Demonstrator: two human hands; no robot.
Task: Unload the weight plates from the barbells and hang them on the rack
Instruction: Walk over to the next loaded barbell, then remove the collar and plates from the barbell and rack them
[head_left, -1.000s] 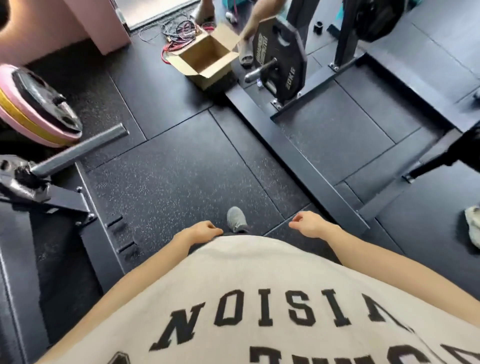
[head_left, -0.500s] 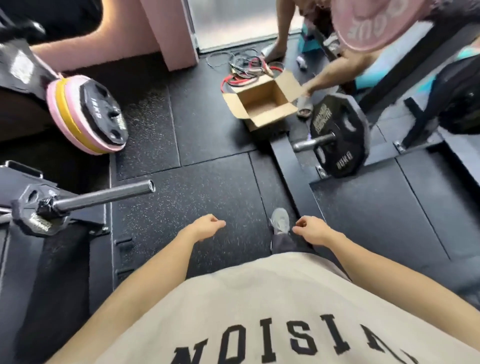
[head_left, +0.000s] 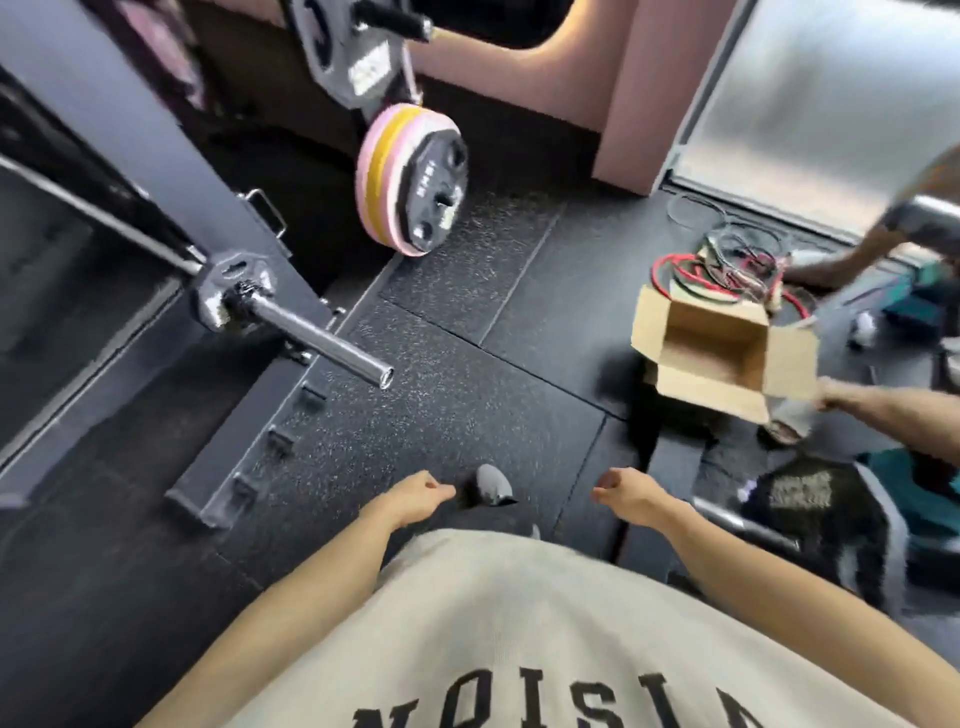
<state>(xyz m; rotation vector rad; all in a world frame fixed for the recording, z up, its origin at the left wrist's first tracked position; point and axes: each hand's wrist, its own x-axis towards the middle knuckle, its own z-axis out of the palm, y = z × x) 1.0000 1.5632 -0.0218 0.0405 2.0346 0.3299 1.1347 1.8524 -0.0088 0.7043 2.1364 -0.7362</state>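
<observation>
Hands hang loosely curled and empty above black rubber gym flooring (head_left: 467, 415): left hand (head_left: 423, 493), right hand (head_left: 631, 496). One bare chrome barbell sleeve (head_left: 322, 340) juts out at left. Beyond it, one stack of pink, yellow and black weight plates (head_left: 410, 179) sits loaded. One open cardboard box (head_left: 722, 358) lies at right.

Person is wearing a cream shirt (head_left: 519, 623) with bold black block lettering at 6 o'clock, dark trousers (head_left: 483, 519), a grey shoe (head_left: 493, 483) at centre; forearms bare, sleeveless.
</observation>
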